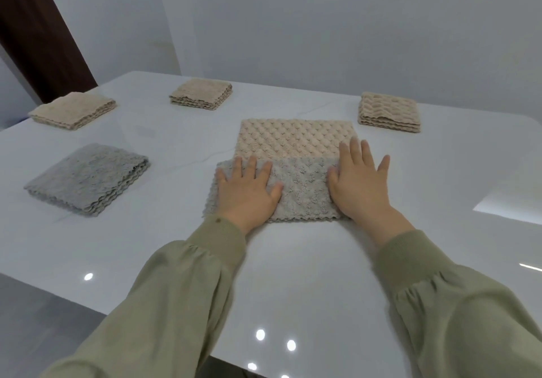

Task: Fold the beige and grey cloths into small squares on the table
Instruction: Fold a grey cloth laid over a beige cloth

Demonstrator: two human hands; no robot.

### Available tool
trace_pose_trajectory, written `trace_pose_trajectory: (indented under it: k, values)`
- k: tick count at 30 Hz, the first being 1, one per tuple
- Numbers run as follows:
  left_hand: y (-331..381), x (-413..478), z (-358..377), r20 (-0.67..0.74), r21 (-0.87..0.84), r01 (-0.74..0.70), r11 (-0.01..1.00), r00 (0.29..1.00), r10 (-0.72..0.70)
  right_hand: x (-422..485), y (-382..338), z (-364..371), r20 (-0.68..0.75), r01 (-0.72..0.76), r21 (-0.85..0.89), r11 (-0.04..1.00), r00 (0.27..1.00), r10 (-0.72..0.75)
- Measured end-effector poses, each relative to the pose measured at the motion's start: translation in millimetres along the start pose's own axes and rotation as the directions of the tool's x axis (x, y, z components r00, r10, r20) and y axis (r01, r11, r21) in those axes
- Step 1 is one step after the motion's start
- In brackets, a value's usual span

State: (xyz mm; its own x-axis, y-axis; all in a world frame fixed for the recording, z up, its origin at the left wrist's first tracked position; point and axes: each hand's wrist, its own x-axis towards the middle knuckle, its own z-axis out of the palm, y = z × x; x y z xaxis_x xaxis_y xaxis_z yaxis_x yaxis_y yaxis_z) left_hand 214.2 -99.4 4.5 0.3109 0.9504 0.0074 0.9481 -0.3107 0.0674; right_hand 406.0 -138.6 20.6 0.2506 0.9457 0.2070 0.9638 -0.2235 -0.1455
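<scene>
We press our left hand (pixel 246 191) and right hand (pixel 356 182), fingers spread flat, on the cloth (pixel 302 193) (grey beneath them, beige just ahead).

One wide view, from the person's head; it faces forward and down across the worktop (pixel 308 260), close above the left hand (pixel 246 191) and right hand (pixel 359 182); wall (pixel 322 25) beyond.

Both hands flat — left hand (pixel 245 187), right hand (pixel 358 178) | pressing half-folded cloth (pixel 296 154) | white table (pixel 293 260) — four folded squares around
</scene>
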Motion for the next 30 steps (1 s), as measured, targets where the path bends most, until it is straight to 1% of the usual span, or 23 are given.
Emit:
trace_pose_trajectory:
  k: [1,2,3,4,6,7,8,10,12,13,14,16,17,18,21,23,24,25,26,27,29,30]
  values:
    - [0.7,0.2,0.7,-0.003,-0.002,0.004,1.0,1.0,-0.004,1.0,-9.7,-1.6,-0.058,0.035,0.042,0.999,0.998,-0.032]
    - [0.2,0.1,1.1,-0.006,-0.01,0.008,1.0,1.0,-0.008,1.9,-18.7,-0.9,-0.082,0.073,0.073,0.995,0.994,-0.067]
    - [-0.8,-0.1,0.9,-0.009,-0.023,0.01,1.0,1.0,-0.01,2.2,-25.5,2.5,-0.057,0.107,0.075,0.991,0.993,-0.103]
    - [-1.7,-0.2,0.5,-0.003,-0.038,0.007,0.999,1.0,-0.007,2.5,-29.8,7.8,0.012,0.131,0.054,0.99,0.991,-0.132]
    - [-5.3,-0.1,-0.9,0.029,-0.057,-0.008,0.998,1.0,0.01,3.7,-30.0,17.5,0.172,0.136,0.011,0.991,0.976,-0.136]
    - [-8.6,0.1,-2.7,0.04,-0.076,-0.018,0.997,0.999,0.021,4.5,-28.0,19.6,0.202,0.129,0.005,0.992,0.971,-0.127]
    - [-14.2,1.0,-5.4,0.048,-0.116,-0.019,0.993,0.999,0.025,4.9,-26.7,20.4,0.202,0.125,0.006,0.992,0.972,-0.123]
    - [-32.4,3.0,-12.8,0.032,-0.291,0.023,0.956,0.999,-0.014,4.7,-26.2,19.1,0.189,0.127,0.006,0.992,0.974,-0.126]
    - [-57.9,5.9,-18.9,-0.053,-0.502,0.108,0.858,0.986,-0.155,4.2,-26.7,18.1,0.186,0.133,0.008,0.991,0.974,-0.132]
    - [-69.9,5.4,-21.1,-0.063,-0.59,0.156,0.792,0.969,-0.238,3.3,-26.6,17.8,0.181,0.134,0.009,0.991,0.974,-0.134]
    - [-80.0,3.8,-21.5,-0.036,-0.686,0.192,0.701,0.954,-0.296,2.4,-26.7,17.5,0.173,0.133,0.014,0.991,0.976,-0.133]
    - [-88.9,-3.0,-21.5,0.052,-0.845,0.22,0.487,0.941,-0.333,1.4,-26.4,16.8,0.151,0.126,0.037,0.991,0.98,-0.13]
    - [-90.1,-4.6,-20.3,0.067,-0.875,0.211,0.435,0.944,-0.322,1.2,-26.3,16.7,0.136,0.123,0.054,0.991,0.982,-0.129]
    - [-90.4,-5.8,-20.2,0.061,-0.881,0.191,0.433,0.953,-0.295,1.2,-26.4,16.9,0.12,0.12,0.072,0.99,0.985,-0.128]
    - [-92.9,-5.9,-20.8,0.014,-0.863,0.139,0.486,0.968,-0.252,1.0,-26.3,18.4,0.061,0.113,0.101,0.988,0.991,-0.119]
    - [-93.4,-5.1,-20.5,-0.002,-0.836,0.137,0.531,0.968,-0.253,1.5,-25.2,19.5,0.034,0.092,0.072,0.993,0.995,-0.094]
    - [-92.1,-4.5,-18.8,-0.022,-0.792,0.141,0.595,0.966,-0.259,1.4,-24.4,19.9,0.04,0.073,0.04,0.997,0.996,-0.075]
    - [-88.8,-5.0,-18.2,-0.061,-0.706,0.147,0.693,0.962,-0.265,1.0,-23.6,20.0,0.053,0.053,0.003,0.999,0.997,-0.053]
    - [-83.1,-5.7,-17.9,-0.129,-0.6,0.139,0.788,0.955,-0.266,0.5,-23.2,19.4,0.066,0.041,-0.023,0.999,0.997,-0.04]
    - [-76.7,-6.0,-16.8,-0.226,-0.507,0.104,0.855,0.942,-0.249,-0.3,-23.6,18.7,0.065,0.045,-0.027,0.999,0.997,-0.043]
    - [-58.9,-6.0,-19.5,-0.411,-0.398,-0.05,0.916,0.903,-0.129,-2.0,-26.2,14.7,-0.011,0.096,0.016,0.995,0.995,-0.096]
    - [-48.3,-4.7,-22.3,-0.461,-0.342,-0.129,0.931,0.886,-0.047,-3.0,-28.3,11.7,-0.067,0.129,0.043,0.991,0.99,-0.126]
